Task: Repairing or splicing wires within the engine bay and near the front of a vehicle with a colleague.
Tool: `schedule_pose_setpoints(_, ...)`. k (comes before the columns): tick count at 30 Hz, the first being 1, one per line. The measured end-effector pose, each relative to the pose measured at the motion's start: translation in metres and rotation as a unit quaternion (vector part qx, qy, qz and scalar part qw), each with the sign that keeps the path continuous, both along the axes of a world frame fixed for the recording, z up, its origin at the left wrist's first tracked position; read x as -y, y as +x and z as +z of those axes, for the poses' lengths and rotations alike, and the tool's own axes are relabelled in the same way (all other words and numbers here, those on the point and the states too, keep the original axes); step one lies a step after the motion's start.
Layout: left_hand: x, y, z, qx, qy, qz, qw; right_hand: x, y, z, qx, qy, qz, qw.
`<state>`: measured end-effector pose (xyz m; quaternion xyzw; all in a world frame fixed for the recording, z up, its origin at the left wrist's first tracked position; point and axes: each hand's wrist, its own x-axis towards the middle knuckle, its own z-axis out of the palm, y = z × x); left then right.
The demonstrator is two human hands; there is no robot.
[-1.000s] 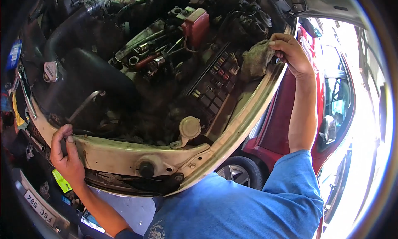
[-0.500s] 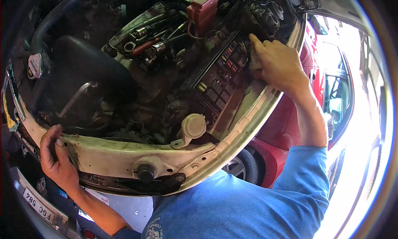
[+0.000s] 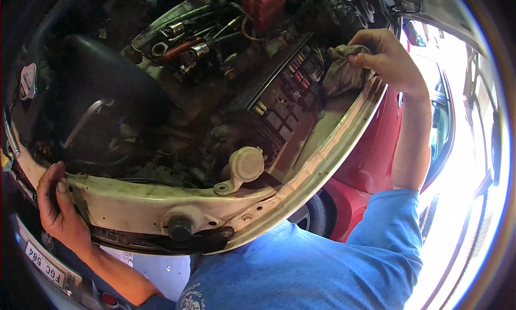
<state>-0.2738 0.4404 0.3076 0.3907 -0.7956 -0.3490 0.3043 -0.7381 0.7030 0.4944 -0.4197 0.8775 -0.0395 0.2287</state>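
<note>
Pinching rag [image 3: 343,77] in right fingers [image 3: 363,59]; resting left fingers [image 3: 51,182], parted, on frame [image 3: 134,200]; could snag fuses [image 3: 297,76] beside right fingers with slack rag.

Daylight [image 3: 467,165] glares white beyond a red car [image 3: 368,162] at my right; a number plate [image 3: 45,264] shows at my left, pale floor [image 3: 169,269] below.

This looks like a car repair garage to me: a car's engine bay [image 3: 134,200] gapes open right here, with metal sockets [image 3: 199,50] and a red-handled tool [image 3: 180,51] lying loose among the parts and a grimy rag [image 3: 344,76] at its side. A red car [image 3: 368,173] stands close by, and another vehicle [image 3: 80,286] shows its number plate [image 3: 45,264].
</note>
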Motion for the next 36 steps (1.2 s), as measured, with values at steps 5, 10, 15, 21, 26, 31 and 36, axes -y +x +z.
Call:
schedule_pose_setpoints(5,0.0,-0.002,0.002,-0.004,-0.007,-0.008,1.0,0.001,-0.002,0.001,0.012,0.008,0.008,1.0)
schedule_pose_setpoints(10,-0.002,-0.002,0.003,-0.01,0.006,0.012,1.0,0.006,0.038,-0.01,-0.188,0.082,0.146,0.968)
schedule_pose_setpoints(15,-0.001,0.0,0.003,0.024,-0.026,0.028,0.999,0.011,0.064,-0.007,-0.11,0.221,0.239,0.939)
schedule_pose_setpoints(21,0.001,-0.007,0.006,0.019,-0.021,-0.001,1.0,0.003,0.069,-0.008,-0.097,0.211,0.261,0.937)
schedule_pose_setpoints(26,-0.006,-0.013,0.021,-0.001,-0.077,-0.036,0.996,0.005,0.07,-0.033,-0.159,0.186,0.28,0.928)
schedule_pose_setpoints(31,-0.02,-0.018,0.038,0.021,-0.101,-0.02,0.994,0.002,0.067,-0.046,-0.19,0.179,0.265,0.928)
schedule_pose_setpoints(36,-0.019,-0.011,0.03,0.015,-0.079,-0.012,0.997,-0.012,0.075,-0.036,-0.214,0.078,0.222,0.948)
